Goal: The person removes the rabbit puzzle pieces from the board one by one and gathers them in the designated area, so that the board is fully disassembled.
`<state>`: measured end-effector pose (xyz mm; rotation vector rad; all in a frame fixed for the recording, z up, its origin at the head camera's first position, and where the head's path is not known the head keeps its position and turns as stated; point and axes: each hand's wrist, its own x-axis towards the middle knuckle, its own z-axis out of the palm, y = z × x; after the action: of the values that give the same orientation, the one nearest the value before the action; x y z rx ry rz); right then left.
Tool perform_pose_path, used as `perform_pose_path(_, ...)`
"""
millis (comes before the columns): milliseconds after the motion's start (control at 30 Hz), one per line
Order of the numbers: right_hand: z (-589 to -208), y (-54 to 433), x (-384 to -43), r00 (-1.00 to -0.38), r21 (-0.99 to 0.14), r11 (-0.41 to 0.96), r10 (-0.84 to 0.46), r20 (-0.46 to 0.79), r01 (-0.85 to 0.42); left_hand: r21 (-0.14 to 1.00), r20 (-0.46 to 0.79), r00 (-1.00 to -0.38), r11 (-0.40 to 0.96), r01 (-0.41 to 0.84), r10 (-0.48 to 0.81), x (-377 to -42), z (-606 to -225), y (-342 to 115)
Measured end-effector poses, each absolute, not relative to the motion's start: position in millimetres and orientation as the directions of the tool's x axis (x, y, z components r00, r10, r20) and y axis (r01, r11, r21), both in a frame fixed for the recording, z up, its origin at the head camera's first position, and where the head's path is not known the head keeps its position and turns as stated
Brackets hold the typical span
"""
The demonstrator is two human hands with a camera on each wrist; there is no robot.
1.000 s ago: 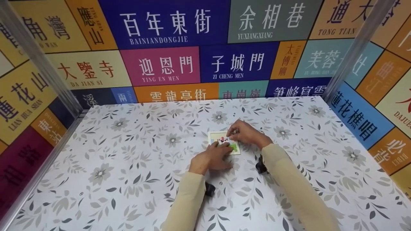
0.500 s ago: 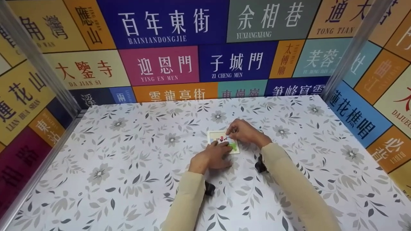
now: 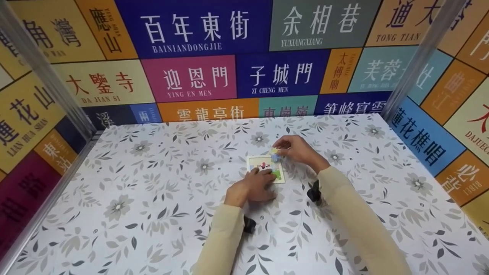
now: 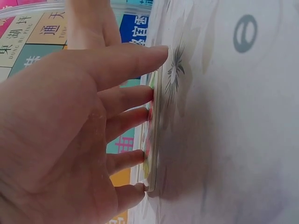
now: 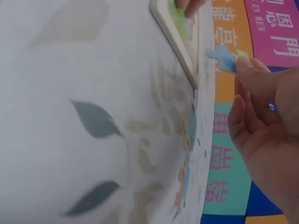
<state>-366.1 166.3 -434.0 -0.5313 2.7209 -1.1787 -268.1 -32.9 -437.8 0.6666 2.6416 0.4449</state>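
Where the left hand rests, the puzzle is hidden.

PLACE: booth-like enclosure | EVIDENCE: sign-printed walls — see-through corner posts — floral tabletop

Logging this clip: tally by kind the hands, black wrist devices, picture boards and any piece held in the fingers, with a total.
Hands: 2 (left hand, right hand)
Black wrist devices: 2
Picture board: 1
Held piece: 1
Total: 6
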Motion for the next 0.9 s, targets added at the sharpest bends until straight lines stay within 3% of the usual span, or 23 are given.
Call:
perform_pose_path(367, -420, 217, -368, -0.97, -0.771, 0.632, -0.227, -0.085, -0.08, 0.412, -0.303, -0.82, 0.843, 0.346, 0.485, -268, -437, -32)
perform_pose_path(900, -431, 278, -363, -0.985, -0.666, 0.745, -0.103, -0.141, 0.017, 0.43, -0.298, -0.822, 0.837, 0.339, 0.485, -266, -438, -32)
